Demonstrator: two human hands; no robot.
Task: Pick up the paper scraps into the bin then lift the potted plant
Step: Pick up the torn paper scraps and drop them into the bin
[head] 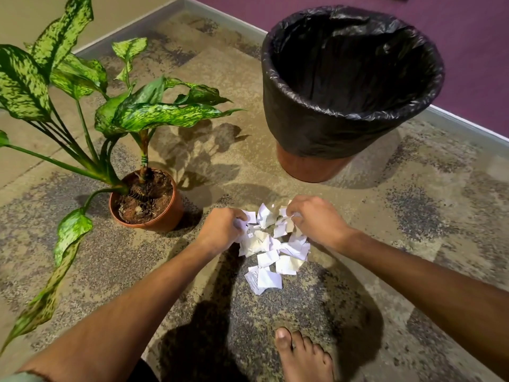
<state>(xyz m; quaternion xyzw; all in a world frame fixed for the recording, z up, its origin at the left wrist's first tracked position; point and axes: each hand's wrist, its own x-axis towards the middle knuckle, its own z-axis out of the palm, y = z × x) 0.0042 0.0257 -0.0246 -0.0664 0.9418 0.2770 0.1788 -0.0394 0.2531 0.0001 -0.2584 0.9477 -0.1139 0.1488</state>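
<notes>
Several white paper scraps lie in a heap on the speckled floor in front of me. My left hand rests on the heap's left edge, fingers curled around a few scraps. My right hand sits on the heap's far right side, fingers pinched on scraps too. A bin lined with a black plastic bag stands just beyond the heap, to the right. The potted plant, in a brown pot with long mottled green leaves, stands to the left of the heap.
A bare foot stands on the floor near the bottom edge, right of centre. A grey skirting and purple wall run behind the bin. Plant leaves spread far out to the left and down.
</notes>
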